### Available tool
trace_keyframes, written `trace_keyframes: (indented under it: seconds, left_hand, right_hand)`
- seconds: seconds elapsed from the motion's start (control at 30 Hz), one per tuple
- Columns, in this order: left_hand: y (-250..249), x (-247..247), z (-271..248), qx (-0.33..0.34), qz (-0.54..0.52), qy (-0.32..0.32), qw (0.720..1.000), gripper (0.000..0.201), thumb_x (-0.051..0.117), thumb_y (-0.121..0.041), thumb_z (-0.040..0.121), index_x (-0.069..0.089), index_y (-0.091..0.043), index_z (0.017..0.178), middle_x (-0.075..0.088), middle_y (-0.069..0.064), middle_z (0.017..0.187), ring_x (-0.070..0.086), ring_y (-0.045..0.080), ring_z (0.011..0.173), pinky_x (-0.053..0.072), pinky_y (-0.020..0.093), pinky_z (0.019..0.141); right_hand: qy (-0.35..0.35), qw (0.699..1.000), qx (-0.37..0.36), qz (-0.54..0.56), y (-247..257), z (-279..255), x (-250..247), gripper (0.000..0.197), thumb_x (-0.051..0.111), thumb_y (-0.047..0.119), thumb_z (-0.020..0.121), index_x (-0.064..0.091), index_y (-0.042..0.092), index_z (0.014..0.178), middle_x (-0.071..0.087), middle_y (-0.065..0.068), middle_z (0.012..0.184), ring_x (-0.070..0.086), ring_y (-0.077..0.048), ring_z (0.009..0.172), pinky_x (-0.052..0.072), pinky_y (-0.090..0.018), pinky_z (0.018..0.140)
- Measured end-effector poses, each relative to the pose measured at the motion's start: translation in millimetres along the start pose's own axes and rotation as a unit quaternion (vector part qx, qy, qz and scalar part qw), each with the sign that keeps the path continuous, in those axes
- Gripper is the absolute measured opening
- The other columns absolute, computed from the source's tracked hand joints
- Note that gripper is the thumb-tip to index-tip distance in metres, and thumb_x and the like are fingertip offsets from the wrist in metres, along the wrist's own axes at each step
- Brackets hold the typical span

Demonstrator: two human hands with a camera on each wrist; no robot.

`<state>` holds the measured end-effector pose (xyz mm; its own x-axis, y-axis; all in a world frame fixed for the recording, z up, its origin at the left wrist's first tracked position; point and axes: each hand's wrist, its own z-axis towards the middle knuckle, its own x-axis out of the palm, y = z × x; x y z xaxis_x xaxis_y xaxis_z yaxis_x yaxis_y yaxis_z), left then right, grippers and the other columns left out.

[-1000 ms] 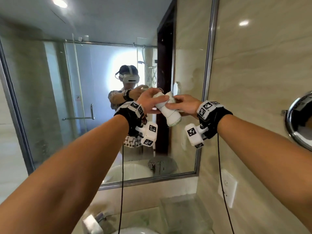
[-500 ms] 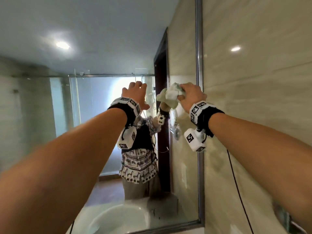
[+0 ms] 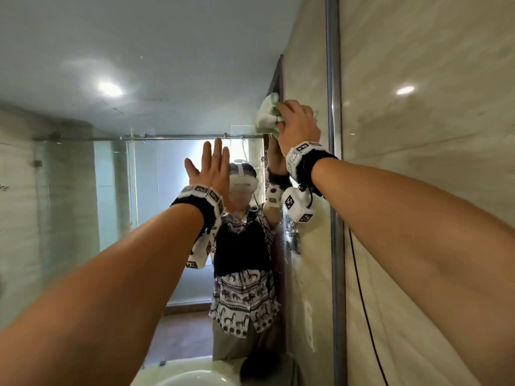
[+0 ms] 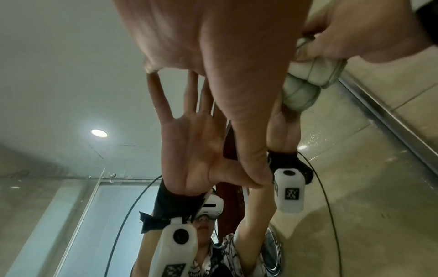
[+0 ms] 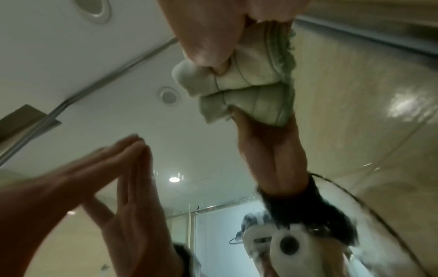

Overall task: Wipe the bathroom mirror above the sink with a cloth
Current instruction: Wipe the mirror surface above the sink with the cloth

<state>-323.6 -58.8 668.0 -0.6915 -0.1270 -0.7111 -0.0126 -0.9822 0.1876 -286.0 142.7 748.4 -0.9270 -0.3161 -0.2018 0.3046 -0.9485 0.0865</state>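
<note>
The mirror [image 3: 83, 190] fills the left and middle of the head view, edged by a metal frame [image 3: 333, 79]. My right hand [image 3: 298, 126] grips a bunched white-and-green cloth [image 3: 264, 118] and presses it on the glass high up, close to the frame. The right wrist view shows the cloth [image 5: 249, 78] pinched under my fingers [image 5: 208, 37], meeting its reflection. My left hand [image 3: 211, 168] is open lower and to the left, with straight fingers. In the left wrist view its fingertips [image 4: 151, 69] touch the glass.
A beige tiled wall [image 3: 432, 162] stands right of the frame. A wet, spotted patch [image 3: 292, 246] marks the glass below my right wrist. A black cable [image 3: 362, 302] hangs from that wrist. The reflected basin [image 3: 195, 378] shows at the bottom.
Both hands held the rolled cloth a second ago. My left hand let go and opened flat at the glass. My right hand carried the cloth up the mirror, and the view tilted upward.
</note>
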Motion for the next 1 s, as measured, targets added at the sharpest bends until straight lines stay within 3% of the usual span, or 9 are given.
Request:
trace_keyframes:
  seconds: [0.1, 0.2, 0.3, 0.37, 0.47, 0.6, 0.83, 0.93, 1.0]
  left_hand:
    - [-2, 5, 3, 0.003, 0.002, -0.013, 1.0, 0.163, 0.08, -0.076, 0.043, -0.022, -0.01, 0.152, -0.037, 0.009, 0.156, -0.029, 0.034, 0.145, 0.002, 0.073, 0.111]
    - [-1, 5, 3, 0.007, -0.002, -0.011, 1.0, 0.161, 0.08, -0.075, 0.046, -0.023, -0.01, 0.152, -0.036, 0.009, 0.156, -0.028, 0.034, 0.146, 0.001, 0.071, 0.112]
    - [0, 5, 2, 0.003, 0.003, -0.02, 1.0, 0.15, 0.078, -0.071, 0.057, -0.021, -0.012, 0.153, -0.034, 0.007, 0.157, -0.026, 0.032, 0.147, 0.003, 0.069, 0.112]
    - [1, 7, 1, 0.0, -0.002, -0.036, 0.999, 0.137, 0.074, -0.065, 0.069, -0.02, -0.012, 0.153, -0.032, 0.007, 0.158, -0.024, 0.032, 0.148, 0.005, 0.07, 0.113]
    - [0, 7, -1, -0.003, 0.007, -0.039, 0.999, 0.132, 0.075, -0.059, 0.073, -0.018, -0.012, 0.153, -0.031, 0.008, 0.159, -0.022, 0.033, 0.148, 0.007, 0.07, 0.113]
    - [-3, 3, -12, 0.0, 0.01, -0.029, 1.0, 0.142, 0.076, -0.068, 0.061, -0.014, -0.01, 0.154, -0.027, 0.009, 0.16, -0.019, 0.032, 0.149, 0.005, 0.068, 0.114]
    - [-14, -7, -20, 0.014, -0.027, 0.008, 0.999, 0.148, 0.078, -0.075, 0.053, -0.01, -0.013, 0.155, -0.022, 0.005, 0.162, -0.015, 0.033, 0.15, 0.011, 0.066, 0.114]
    - [-26, -7, -22, 0.009, -0.033, 0.011, 0.999, 0.15, 0.075, -0.079, 0.053, -0.013, -0.012, 0.154, -0.025, 0.008, 0.161, -0.018, 0.035, 0.149, 0.011, 0.07, 0.113]
    - [-31, -4, -23, -0.005, -0.035, 0.01, 0.999, 0.155, 0.073, -0.083, 0.048, -0.015, -0.011, 0.154, -0.026, 0.011, 0.16, -0.021, 0.037, 0.148, 0.008, 0.072, 0.11]
  right_hand:
    - [-0.015, 1.0, 0.013, -0.014, 6, -4, 21, 0.048, 0.056, 0.008, 0.088, 0.053, 0.029, 0.13, 0.054, 0.007, 0.131, 0.05, -0.023, 0.118, 0.054, -0.039, 0.08]
    - [-0.049, 0.999, 0.003, -0.007, 5, -28, 39, 0.052, 0.061, 0.008, 0.083, 0.056, 0.031, 0.129, 0.057, 0.011, 0.129, 0.051, -0.018, 0.118, 0.051, -0.033, 0.086]
    - [-0.067, 0.998, -0.02, 0.007, 2, -52, 48, 0.051, 0.066, 0.01, 0.08, 0.059, 0.032, 0.126, 0.06, 0.012, 0.127, 0.054, -0.017, 0.115, 0.051, -0.032, 0.086]
    - [-0.039, 0.998, -0.035, 0.016, 2, -72, 51, 0.05, 0.066, 0.014, 0.083, 0.057, 0.032, 0.128, 0.059, 0.011, 0.129, 0.053, -0.019, 0.118, 0.054, -0.037, 0.086]
    - [0.025, 0.998, -0.053, -0.004, -4, -105, 54, 0.051, 0.064, 0.018, 0.086, 0.052, 0.034, 0.132, 0.056, 0.01, 0.133, 0.051, -0.022, 0.123, 0.056, -0.04, 0.081]
    - [0.105, 0.991, -0.086, -0.008, -17, -140, 57, 0.055, 0.067, 0.011, 0.079, 0.055, 0.033, 0.129, 0.058, 0.011, 0.127, 0.048, -0.02, 0.117, 0.057, -0.046, 0.075]
    - [0.262, 0.959, -0.106, -0.004, -23, -167, 4, 0.045, 0.057, 0.01, 0.088, 0.057, 0.037, 0.124, 0.054, 0.016, 0.128, 0.046, -0.016, 0.119, 0.048, -0.04, 0.096]
    - [0.226, 0.97, -0.08, 0.051, -24, -142, -12, 0.037, 0.055, 0.007, 0.09, 0.058, 0.023, 0.123, 0.058, 0.006, 0.124, 0.052, -0.017, 0.11, 0.049, -0.038, 0.095]
    - [0.155, 0.985, -0.064, 0.048, -33, -121, -20, 0.041, 0.055, 0.004, 0.087, 0.056, 0.014, 0.128, 0.055, -0.004, 0.13, 0.047, -0.024, 0.119, 0.041, -0.04, 0.104]
